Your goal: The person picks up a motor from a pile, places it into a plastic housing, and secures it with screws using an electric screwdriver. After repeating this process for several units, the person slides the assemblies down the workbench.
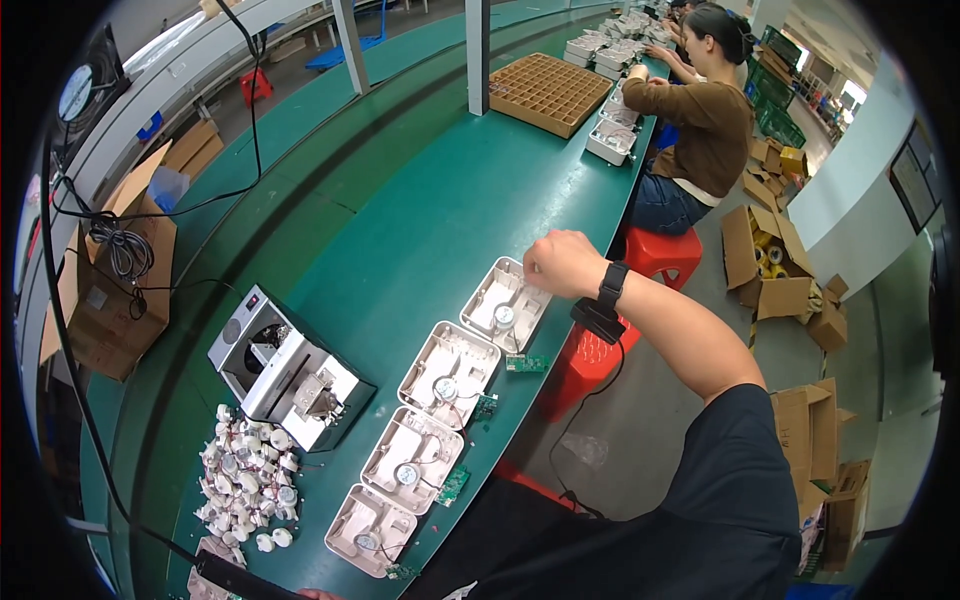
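Observation:
My right hand (560, 262) reaches forward, fingers curled over the far corner of the farthest white plastic housing (503, 305). A black wrist strap (605, 298) with a cord hangs from that wrist. Three more white housings (448, 372) (410, 458) (368, 528) lie in a row along the green table's (420, 210) front edge. Each holds a round part, with a small green circuit board (526, 363) beside it on wires. Only a sliver of my left hand (315, 594) shows at the bottom edge, near a black bar (235, 577).
A grey box-shaped machine (285, 372) stands left of the housings, with a pile of small white parts (245, 482) in front of it. Cardboard boxes (110, 290) and cables lie at far left. A seated co-worker (700, 120) works farther along, beside a brown divided tray (548, 92). A red stool (592, 352) stands below the table edge.

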A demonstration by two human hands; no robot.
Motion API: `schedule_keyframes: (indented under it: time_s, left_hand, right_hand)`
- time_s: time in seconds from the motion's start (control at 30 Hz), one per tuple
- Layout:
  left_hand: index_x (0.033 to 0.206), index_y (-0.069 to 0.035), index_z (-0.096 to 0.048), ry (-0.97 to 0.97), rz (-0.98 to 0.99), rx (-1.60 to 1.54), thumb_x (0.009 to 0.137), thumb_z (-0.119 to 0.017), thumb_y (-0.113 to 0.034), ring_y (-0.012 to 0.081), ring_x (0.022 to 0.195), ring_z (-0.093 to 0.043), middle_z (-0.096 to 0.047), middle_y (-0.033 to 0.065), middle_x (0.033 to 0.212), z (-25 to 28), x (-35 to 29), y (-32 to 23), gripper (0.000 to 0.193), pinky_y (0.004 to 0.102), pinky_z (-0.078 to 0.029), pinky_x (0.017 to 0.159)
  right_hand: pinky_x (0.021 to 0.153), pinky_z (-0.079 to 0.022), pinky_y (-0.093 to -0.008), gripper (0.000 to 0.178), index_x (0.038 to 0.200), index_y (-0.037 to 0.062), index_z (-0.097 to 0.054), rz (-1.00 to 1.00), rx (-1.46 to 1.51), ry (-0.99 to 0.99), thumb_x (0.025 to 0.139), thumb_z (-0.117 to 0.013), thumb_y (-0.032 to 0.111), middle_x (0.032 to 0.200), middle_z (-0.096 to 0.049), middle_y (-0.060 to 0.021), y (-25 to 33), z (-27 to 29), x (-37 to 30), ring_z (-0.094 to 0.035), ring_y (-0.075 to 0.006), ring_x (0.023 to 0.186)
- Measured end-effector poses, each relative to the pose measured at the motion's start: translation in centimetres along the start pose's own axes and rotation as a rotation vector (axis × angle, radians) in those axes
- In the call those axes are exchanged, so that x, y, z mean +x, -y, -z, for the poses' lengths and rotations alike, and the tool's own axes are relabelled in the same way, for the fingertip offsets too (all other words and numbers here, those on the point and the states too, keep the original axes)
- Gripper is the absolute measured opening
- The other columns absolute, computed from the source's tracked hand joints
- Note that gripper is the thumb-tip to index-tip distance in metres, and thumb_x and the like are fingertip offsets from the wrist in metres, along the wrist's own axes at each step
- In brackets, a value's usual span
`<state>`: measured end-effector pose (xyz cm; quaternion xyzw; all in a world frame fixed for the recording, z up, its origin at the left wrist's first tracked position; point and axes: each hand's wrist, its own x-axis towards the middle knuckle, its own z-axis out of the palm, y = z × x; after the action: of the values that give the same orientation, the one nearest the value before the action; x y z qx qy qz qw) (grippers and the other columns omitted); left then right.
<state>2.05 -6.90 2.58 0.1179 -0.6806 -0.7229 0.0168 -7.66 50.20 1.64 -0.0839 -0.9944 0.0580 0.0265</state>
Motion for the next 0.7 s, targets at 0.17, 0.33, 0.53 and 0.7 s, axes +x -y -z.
schedule_keyframes:
  time_s: [0.17, 0.33, 0.53, 0.7]
  left_hand:
    - [0.094, 0.001, -0.054, 0.003, 0.001, 0.017, 0.092, -0.062, -0.009, 0.0139, 0.063, -0.044, -0.047, 0.0044, 0.069, 0.1, 0.1, 0.0, 0.013, 0.028, -0.036, 0.06]
    - [0.092, 0.0, -0.054, -0.009, -0.007, 0.021, 0.093, -0.062, -0.009, 0.0135, 0.062, -0.044, -0.047, 0.0042, 0.069, -0.5, -0.4, -0.4, 0.012, 0.0279, -0.036, 0.059]
    - [0.093, 0.0, -0.054, 0.015, -0.009, 0.029, 0.093, -0.062, -0.01, 0.013, 0.063, -0.044, -0.047, 0.0038, 0.07, 0.4, -0.4, -0.1, 0.013, 0.0278, -0.036, 0.059]
    - [0.093, 0.001, -0.056, -0.017, -0.019, 0.024, 0.094, -0.063, -0.011, 0.0135, 0.065, -0.045, -0.049, 0.0039, 0.072, 0.8, -0.8, 0.3, 0.014, 0.0281, -0.038, 0.061]
  right_hand:
    - [0.072, -0.056, -0.0442, 0.013, 0.08, 0.0113, -0.077, -0.103, 0.055, -0.113, 0.078, -0.068, 0.021, 0.075, -0.071, -0.0131, 0.6, -0.7, 0.9, -0.069, -0.0345, 0.075]
    - [0.071, -0.057, -0.045, 0.014, 0.079, 0.0108, -0.077, -0.195, 0.175, -0.139, 0.08, -0.067, 0.021, 0.075, -0.071, -0.014, 0.9, -1.9, 1.4, -0.069, -0.0348, 0.074]
    - [0.069, -0.056, -0.0448, 0.013, 0.082, 0.01, -0.077, -0.096, 0.072, -0.178, 0.081, -0.067, 0.019, 0.074, -0.07, -0.0144, 1.2, -1.7, 1.3, -0.069, -0.0341, 0.074]
    - [0.067, -0.055, -0.0429, 0.012, 0.087, 0.0084, -0.075, -0.07, 0.063, -0.406, 0.083, -0.067, 0.017, 0.074, -0.069, -0.0131, 0.9, -0.3, -0.3, -0.068, -0.0333, 0.073]
